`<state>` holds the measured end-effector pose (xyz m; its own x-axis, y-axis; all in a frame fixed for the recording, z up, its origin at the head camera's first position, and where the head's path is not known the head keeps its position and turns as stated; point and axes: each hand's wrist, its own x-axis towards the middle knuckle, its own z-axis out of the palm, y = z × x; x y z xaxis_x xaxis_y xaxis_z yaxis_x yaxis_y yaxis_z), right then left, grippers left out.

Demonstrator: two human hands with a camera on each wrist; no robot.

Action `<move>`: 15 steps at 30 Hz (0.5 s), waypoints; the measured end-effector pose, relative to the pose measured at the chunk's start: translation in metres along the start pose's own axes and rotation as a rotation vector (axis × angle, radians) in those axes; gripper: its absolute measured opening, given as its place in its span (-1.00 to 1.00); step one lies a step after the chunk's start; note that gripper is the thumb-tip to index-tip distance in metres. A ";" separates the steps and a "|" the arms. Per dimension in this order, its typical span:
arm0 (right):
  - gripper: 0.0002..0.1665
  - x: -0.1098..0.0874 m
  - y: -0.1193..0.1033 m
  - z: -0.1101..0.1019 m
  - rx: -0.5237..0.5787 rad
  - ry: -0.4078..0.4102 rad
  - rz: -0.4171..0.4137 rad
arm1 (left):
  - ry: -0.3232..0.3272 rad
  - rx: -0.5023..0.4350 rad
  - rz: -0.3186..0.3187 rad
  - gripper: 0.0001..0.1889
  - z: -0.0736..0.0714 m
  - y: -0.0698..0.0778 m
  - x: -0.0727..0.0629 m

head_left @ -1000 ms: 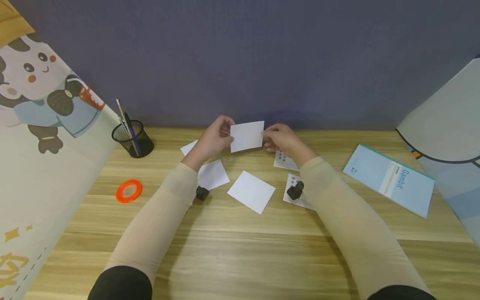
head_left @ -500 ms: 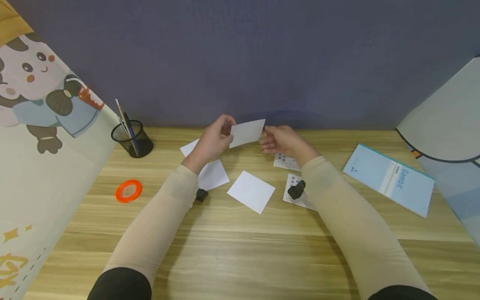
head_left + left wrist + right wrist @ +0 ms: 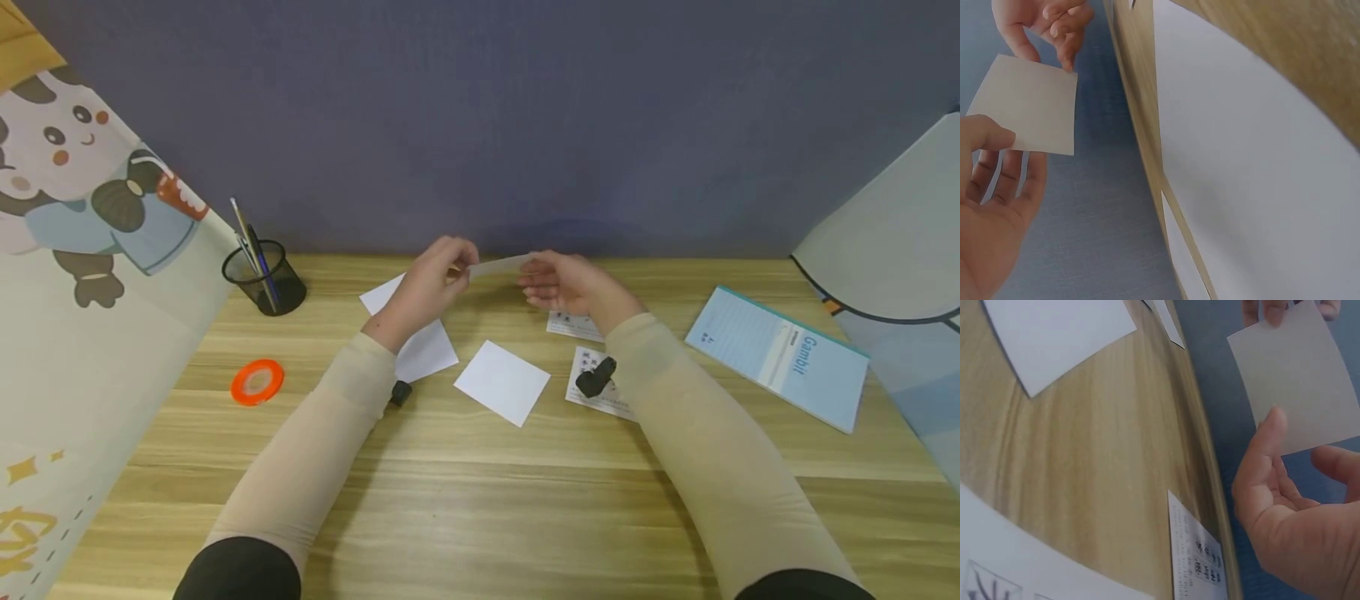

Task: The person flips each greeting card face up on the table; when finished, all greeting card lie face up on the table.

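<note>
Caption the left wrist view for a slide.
Left hand pinches a pale rectangular paper card, right hand at its opposite edge, before a blue-grey wall.

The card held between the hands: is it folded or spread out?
Spread out: both wrist views show the card as one piece without a visible crease, the left hand pinching its edge.

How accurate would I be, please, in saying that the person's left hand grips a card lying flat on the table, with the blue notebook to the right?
The card isn't lying on the table: it is held up off it, as the left wrist view shows. The left hand does grip it, and the blue notebook is to the right.
</note>
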<state>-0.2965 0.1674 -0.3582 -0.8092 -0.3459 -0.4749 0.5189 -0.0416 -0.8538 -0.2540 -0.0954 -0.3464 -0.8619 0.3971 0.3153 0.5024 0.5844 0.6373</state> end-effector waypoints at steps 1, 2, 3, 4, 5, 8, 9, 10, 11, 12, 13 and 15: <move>-0.35 0.000 0.000 -0.001 -0.001 -0.006 -0.001 | -0.002 0.002 0.009 -0.78 0.000 0.000 0.000; -0.36 0.000 0.001 -0.002 0.000 -0.011 -0.002 | -0.004 0.006 0.017 -0.78 0.001 -0.001 0.000; -0.38 0.000 0.002 -0.002 0.002 -0.015 -0.004 | -0.007 0.010 0.021 -0.78 0.001 -0.001 -0.001; -0.41 0.000 0.002 -0.002 0.005 -0.020 -0.007 | -0.008 0.012 0.024 -0.78 0.002 -0.001 -0.001; -0.45 0.000 0.002 -0.003 0.015 -0.021 -0.009 | -0.009 0.016 0.024 -0.78 0.002 -0.002 -0.001; -0.68 0.000 0.003 -0.003 0.049 -0.022 -0.008 | -0.015 0.026 0.017 -0.78 0.003 -0.003 -0.003; -0.76 0.000 0.003 -0.003 0.063 -0.024 -0.005 | -0.019 0.029 0.016 -0.79 0.003 -0.003 -0.004; -0.83 0.000 0.003 -0.003 0.077 -0.023 -0.002 | -0.023 0.031 0.016 -0.79 0.003 -0.003 -0.004; -0.88 0.000 0.003 -0.003 0.090 -0.022 0.003 | -0.025 0.031 0.018 -0.79 0.003 -0.003 -0.005; -0.93 0.000 0.003 -0.003 0.100 -0.022 0.006 | -0.029 0.032 0.019 -0.79 0.004 -0.003 -0.005; -0.94 0.000 0.004 -0.003 0.109 -0.022 0.008 | -0.032 0.032 0.021 -0.79 0.004 -0.003 -0.006; -0.96 0.000 0.004 -0.003 0.123 -0.024 0.007 | -0.037 0.033 0.018 -0.78 0.004 -0.003 -0.007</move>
<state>-0.2949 0.1697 -0.3624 -0.7991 -0.3691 -0.4746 0.5558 -0.1527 -0.8171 -0.2495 -0.0972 -0.3530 -0.8498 0.4334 0.3001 0.5204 0.5994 0.6082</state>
